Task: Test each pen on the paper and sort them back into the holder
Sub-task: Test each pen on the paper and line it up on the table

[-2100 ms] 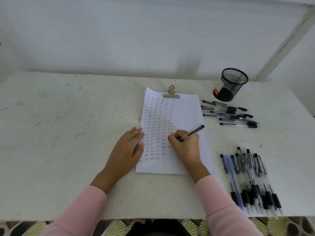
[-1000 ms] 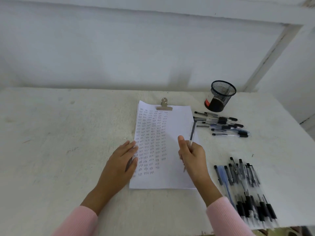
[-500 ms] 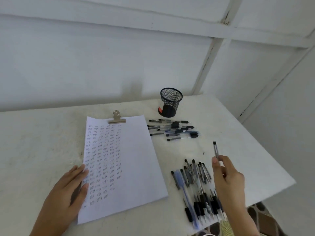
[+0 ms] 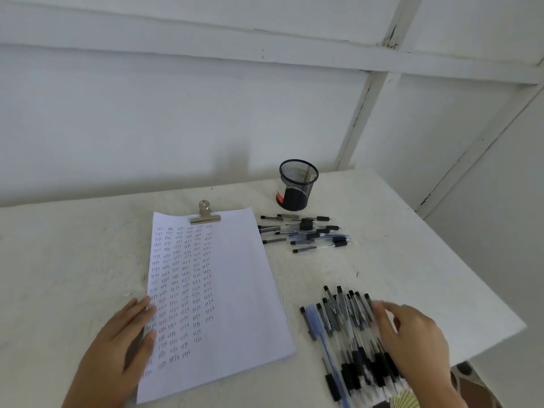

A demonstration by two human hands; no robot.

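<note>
The left hand (image 4: 123,348) lies flat, fingers straight, on the left edge of the white paper (image 4: 244,290), which has rows of tiny ink marks and a shiny metal clip (image 4: 205,217) on top. The right hand (image 4: 412,340) rests on the near pile of pens (image 4: 341,316), long clear sticks with black ends, but it is blurry, so I cannot tell if it pinches one. The round black mesh holder (image 4: 297,187) stands at the back of the rough white table (image 4: 73,260), with a small bunch of pens (image 4: 306,232) just before it.
</note>
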